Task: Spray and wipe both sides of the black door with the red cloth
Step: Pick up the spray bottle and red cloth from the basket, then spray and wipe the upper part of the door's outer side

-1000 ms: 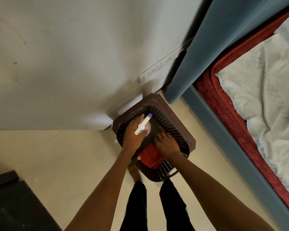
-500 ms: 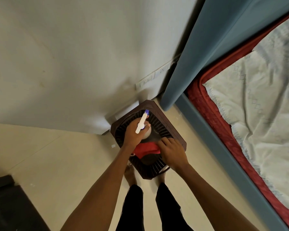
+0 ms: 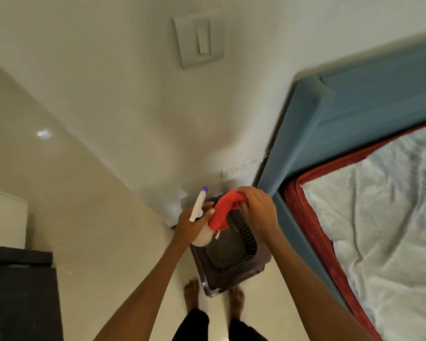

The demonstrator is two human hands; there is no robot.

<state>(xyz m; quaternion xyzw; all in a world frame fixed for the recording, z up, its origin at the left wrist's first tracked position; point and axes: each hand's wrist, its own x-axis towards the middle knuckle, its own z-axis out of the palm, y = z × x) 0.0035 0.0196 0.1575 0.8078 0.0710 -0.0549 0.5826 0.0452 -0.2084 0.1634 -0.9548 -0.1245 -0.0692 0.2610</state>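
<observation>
Lifted from basket (image 3: 234,264): red cloth (image 3: 223,210), spray bottle (image 3: 199,219) | no legible labels

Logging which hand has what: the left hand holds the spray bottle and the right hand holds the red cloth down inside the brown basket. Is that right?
Not quite. In the head view the right hand holds the red cloth lifted above the brown basket, not down inside it. The left hand does hold the spray bottle.
</observation>
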